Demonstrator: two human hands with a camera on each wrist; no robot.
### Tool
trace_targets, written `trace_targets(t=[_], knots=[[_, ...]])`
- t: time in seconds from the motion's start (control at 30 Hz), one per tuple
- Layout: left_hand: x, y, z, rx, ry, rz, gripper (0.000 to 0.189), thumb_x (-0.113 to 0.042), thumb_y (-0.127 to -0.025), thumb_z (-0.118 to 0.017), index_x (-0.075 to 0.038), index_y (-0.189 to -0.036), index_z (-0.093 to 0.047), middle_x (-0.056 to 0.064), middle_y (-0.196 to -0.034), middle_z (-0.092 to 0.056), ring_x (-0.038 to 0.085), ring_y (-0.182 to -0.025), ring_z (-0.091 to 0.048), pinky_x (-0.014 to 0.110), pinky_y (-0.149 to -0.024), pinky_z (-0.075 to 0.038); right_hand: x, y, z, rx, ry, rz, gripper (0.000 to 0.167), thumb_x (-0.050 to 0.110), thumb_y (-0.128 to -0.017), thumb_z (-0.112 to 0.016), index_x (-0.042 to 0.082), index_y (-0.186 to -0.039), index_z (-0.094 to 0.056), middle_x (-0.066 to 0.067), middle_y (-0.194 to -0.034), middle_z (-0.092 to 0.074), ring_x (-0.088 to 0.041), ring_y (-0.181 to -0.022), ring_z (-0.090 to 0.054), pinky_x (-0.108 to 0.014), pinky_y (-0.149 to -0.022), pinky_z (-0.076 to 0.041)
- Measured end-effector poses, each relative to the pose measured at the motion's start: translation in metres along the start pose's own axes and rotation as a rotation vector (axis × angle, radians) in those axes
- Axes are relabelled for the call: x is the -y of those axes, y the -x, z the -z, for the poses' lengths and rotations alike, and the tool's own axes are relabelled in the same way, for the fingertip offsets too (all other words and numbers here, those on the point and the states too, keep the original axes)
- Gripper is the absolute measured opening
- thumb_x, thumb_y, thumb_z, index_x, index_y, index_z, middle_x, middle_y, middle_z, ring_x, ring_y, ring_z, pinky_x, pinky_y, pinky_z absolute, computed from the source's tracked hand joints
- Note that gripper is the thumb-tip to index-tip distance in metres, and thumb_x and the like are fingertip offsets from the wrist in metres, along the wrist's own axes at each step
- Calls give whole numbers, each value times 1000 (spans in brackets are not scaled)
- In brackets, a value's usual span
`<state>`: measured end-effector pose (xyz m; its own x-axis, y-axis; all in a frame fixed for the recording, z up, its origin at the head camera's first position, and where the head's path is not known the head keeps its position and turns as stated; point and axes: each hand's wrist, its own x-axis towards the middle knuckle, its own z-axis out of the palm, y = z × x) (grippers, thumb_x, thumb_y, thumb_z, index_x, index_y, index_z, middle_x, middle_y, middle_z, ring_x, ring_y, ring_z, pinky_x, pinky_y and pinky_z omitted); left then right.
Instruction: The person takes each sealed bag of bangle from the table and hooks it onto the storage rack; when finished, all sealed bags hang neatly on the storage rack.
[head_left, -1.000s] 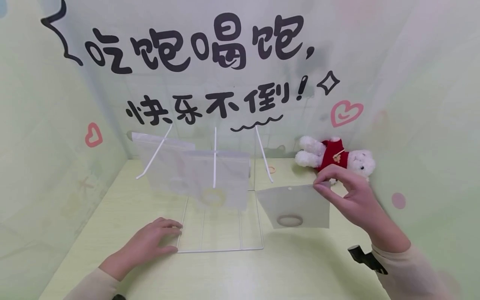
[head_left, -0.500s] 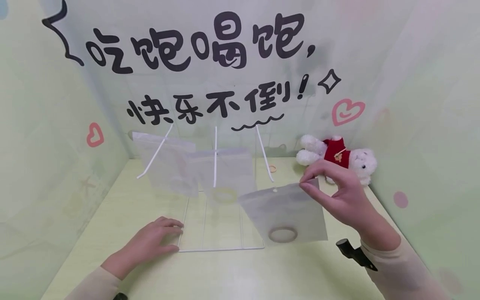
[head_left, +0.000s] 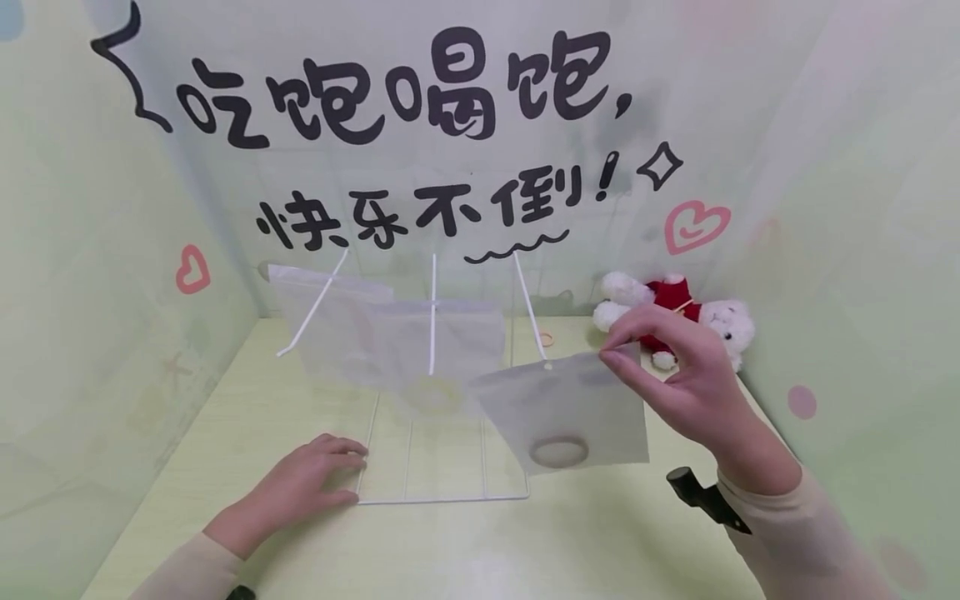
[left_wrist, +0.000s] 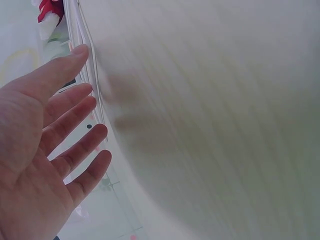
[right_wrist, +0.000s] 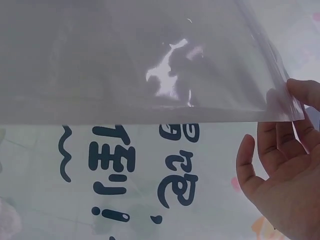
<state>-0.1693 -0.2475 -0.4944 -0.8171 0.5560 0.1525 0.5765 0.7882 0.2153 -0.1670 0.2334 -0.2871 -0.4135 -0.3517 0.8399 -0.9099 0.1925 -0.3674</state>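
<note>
My right hand pinches the upper right corner of a translucent plastic bag between thumb and index finger. A brownish ring shows inside it. The punched hole in the bag's top edge is right at the tip of the right hook of a white wire rack. Similar bags hang on the rack's left and middle hooks; a yellowish ring shows through the middle one. My left hand, fingers relaxed, rests at the left side of the rack's wire base. In the left wrist view its fingertips meet the wires.
A white plush toy in a red sweater lies at the back right, partly behind my right hand. A small orange ring is on the table behind the right hook. Printed cloth walls enclose the back and sides.
My right hand has moved left with the bag, bringing its hole from right of the hook to the right hook's tip. The left hand stays at the rack base.
</note>
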Motion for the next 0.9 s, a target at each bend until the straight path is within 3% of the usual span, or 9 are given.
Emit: trace_targets(t=[0.43, 0.67, 0.9], knots=[[-2, -1, 0, 5, -14, -2, 41, -34, -81, -87, -18, -117, -77, -5, -132, -69, 24, -120, -63, 51, -97, -58, -18, -2, -2, 18, 47, -77, 30, -18, -74, -77, 2, -96, -73, -4, -91, -70, -10, -87, -63, -19, -75, -51], [-1, -3, 0, 9, -14, -6, 41, -34, -80, -87, -17, -116, -77, -5, -131, -69, 25, -120, -63, 50, -97, -58, -36, -1, -9, -3, 27, -165, 30, -19, -78, -76, 4, -96, -73, -4, -91, -71, -11, -90, -64, -18, -81, -54], [0, -1, 0, 12, 5, 10, 42, -34, -81, -86, -18, -118, -76, -5, -133, -68, 25, -121, -63, 51, -98, -57, -56, -7, -14, -34, 55, -160, 25, -16, -80, -77, 3, -96, -74, -7, -90, -71, -10, -88, -64, -19, -84, -54]])
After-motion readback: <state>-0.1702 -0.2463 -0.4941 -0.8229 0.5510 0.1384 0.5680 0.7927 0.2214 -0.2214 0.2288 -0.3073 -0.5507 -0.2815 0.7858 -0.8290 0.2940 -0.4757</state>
